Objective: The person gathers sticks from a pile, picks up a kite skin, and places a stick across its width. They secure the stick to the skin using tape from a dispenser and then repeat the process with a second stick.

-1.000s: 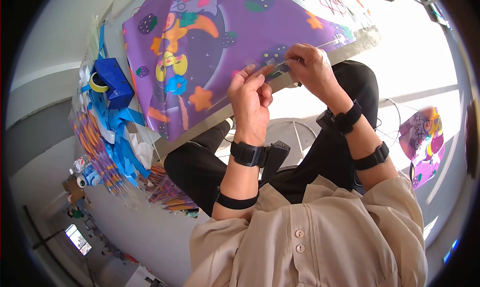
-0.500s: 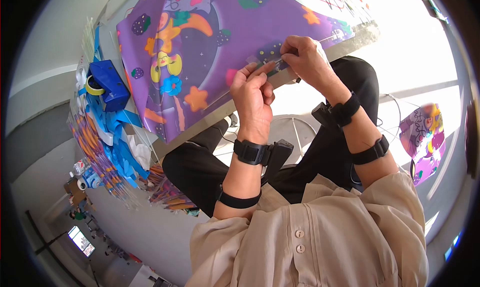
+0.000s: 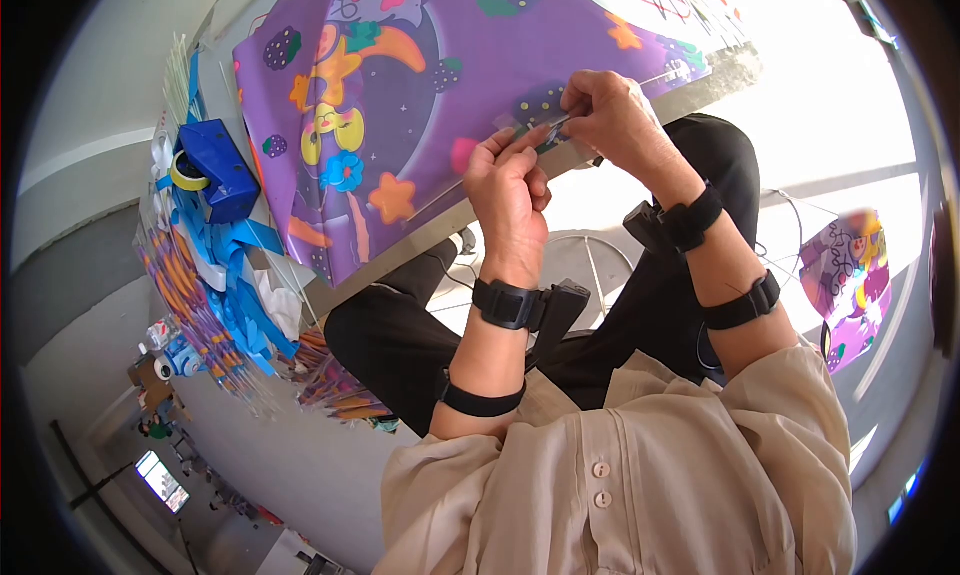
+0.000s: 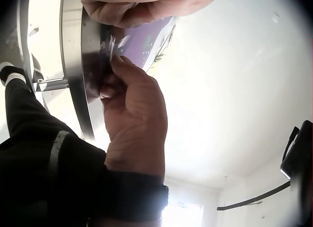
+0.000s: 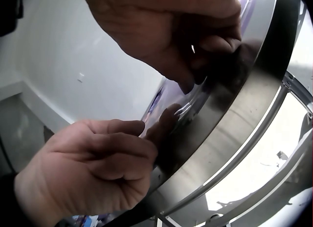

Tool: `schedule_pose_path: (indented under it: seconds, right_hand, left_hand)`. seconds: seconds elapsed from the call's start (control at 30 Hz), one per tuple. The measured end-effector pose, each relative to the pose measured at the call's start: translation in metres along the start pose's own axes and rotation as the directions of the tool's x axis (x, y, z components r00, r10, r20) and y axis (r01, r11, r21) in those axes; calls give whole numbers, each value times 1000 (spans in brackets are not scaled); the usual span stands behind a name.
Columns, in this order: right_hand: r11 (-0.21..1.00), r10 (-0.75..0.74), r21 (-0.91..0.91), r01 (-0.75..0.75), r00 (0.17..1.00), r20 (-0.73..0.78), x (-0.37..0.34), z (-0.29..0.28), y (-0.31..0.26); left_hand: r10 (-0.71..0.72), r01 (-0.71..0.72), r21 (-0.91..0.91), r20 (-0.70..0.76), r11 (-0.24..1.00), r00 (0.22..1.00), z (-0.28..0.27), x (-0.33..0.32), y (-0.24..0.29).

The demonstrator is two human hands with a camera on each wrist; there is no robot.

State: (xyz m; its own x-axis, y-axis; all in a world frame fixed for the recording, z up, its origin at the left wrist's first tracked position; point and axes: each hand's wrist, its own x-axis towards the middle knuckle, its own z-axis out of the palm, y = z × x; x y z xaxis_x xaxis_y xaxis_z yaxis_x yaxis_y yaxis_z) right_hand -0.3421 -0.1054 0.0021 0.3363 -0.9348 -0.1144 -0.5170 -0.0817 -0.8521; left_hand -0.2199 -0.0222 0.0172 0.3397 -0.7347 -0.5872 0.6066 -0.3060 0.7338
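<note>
A purple printed sheet [image 3: 480,65] with stars, dotted berries and a moon figure lies over the table, its near border along the table edge [image 3: 430,240]. At that border my right hand [image 3: 622,127] pinches a narrow clear plastic strip [image 3: 558,128] between thumb and forefinger. My left hand [image 3: 508,200] is just left of it, forefinger stretched along the border at the strip and the other fingers loosely bent. In the right wrist view, the left forefinger's tip touches the shiny strip [image 5: 188,107]. The right fingertips are partly in shadow there.
A blue tape dispenser [image 3: 222,172] with a yellowish roll [image 3: 190,172] stands at the table's left, beside blue ribbons [image 3: 225,275] and bundled thin rods [image 3: 182,85]. Packed printed pieces [image 3: 205,315] hang at that side. Another printed sheet [image 3: 848,285] lies low at the right.
The sheet and dispenser shifted slightly left in view during the first half second. Both hands stay at the border, with the right fingers moving a little along the strip.
</note>
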Motion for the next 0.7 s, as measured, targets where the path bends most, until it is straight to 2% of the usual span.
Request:
schedule_pose_path:
  seconds: [0.13,0.37,0.5,0.57,0.7]
  right_hand:
    - [995,-18,-95,21,999,35,2,1,-2]
    - [943,12,-334,6,999,50,7,7,-4]
    - [937,-23,-348,25,1000,8,6,4,-11]
    - [912,23,-410,21,994,102,8,-1,-16]
    - [887,76,-461,-10,989,125,13,1,-20]
  left_hand:
    - [35,-35,10,-55,999,998,6,-1,-2]
    - [126,-123,59,-45,991,991,7,-3,-8]
    - [134,-128,121,-46,984,990,8,-4,-9]
    - [138,-130,131,-50,983,989,8,-4,-9]
    - [182,-174,143,-42,974,982,7,-2,-12]
